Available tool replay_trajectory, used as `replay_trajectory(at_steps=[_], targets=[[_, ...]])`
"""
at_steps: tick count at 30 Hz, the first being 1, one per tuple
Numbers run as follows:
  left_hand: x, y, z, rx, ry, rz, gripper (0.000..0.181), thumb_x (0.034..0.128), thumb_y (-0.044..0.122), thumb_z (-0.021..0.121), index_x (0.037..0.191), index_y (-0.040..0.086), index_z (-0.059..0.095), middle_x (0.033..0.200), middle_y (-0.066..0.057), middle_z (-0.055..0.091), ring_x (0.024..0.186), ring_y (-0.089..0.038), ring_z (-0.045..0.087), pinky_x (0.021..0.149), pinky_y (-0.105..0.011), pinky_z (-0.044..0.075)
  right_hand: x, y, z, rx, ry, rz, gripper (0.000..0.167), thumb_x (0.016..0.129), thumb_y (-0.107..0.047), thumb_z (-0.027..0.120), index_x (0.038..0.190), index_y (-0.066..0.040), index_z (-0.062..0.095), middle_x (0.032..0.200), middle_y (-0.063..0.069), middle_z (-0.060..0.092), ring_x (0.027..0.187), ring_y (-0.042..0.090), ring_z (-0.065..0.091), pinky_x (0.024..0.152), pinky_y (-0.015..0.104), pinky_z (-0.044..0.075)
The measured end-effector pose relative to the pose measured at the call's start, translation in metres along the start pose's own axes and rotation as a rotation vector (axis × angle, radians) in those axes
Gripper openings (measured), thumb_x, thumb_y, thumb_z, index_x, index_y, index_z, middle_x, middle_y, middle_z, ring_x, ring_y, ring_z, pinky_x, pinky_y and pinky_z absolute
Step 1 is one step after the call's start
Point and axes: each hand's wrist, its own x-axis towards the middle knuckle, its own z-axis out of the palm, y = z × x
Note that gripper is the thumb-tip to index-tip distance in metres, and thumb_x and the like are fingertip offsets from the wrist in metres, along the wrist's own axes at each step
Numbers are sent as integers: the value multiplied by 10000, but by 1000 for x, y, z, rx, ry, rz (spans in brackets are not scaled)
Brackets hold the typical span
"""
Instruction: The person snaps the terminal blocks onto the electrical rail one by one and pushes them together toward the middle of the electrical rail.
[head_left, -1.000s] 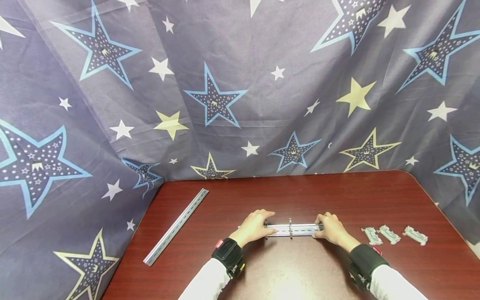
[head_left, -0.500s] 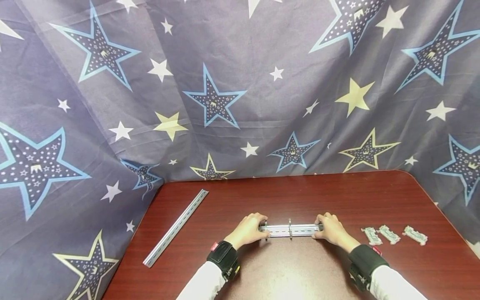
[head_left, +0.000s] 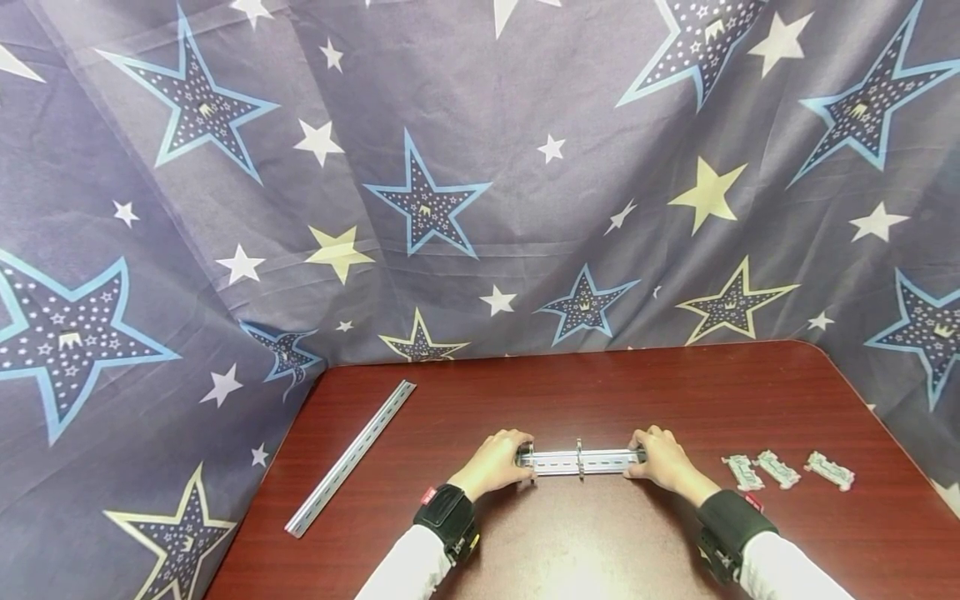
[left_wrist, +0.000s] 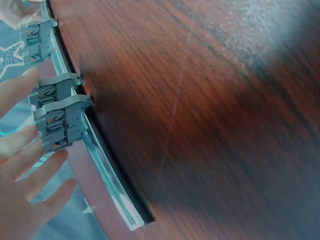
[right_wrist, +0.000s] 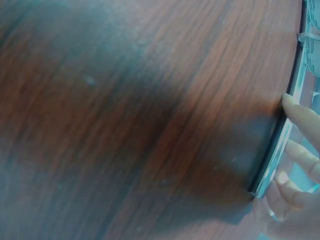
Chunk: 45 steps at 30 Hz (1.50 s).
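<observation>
A slotted metal DIN rail (head_left: 558, 463) lies crosswise on the table between both hands. At its left part my left hand (head_left: 491, 464) holds grey terminal blocks, thumb in front and fingers behind in the head view. The left wrist view shows two such terminal blocks (left_wrist: 62, 122) side by side at these fingers, and the rail's end (left_wrist: 125, 212) sticking out past them. Another terminal block (head_left: 580, 458) stands mid-rail, apart from both hands. My right hand (head_left: 665, 461) grips the rail's right end; in the right wrist view a fingertip (right_wrist: 290, 102) touches the rail's edge.
A second, longer DIN rail (head_left: 351, 458) lies slanted at the table's left. Three loose pale terminal blocks, one of them a block (head_left: 831, 471) set apart, lie flat right of my right hand. A star-patterned cloth (head_left: 450, 292) hangs behind the table (head_left: 600, 383).
My left hand has shifted a little left along the rail, its thumb drawn back from over the rail to beside the blocks. My right hand and the mid-rail block have stayed put.
</observation>
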Motion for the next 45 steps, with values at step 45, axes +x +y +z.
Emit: replay_trajectory(at_steps=[45], targets=[[16,12,11,-52,29,5,522,576,312,784,1010,71,626,910,-10,649,864,-170,583,774,-316,403,-1,1,1,-3,-2,5,365,571,-226,786,812,-66,563,823,109,505,786,311,479,618,430,399]])
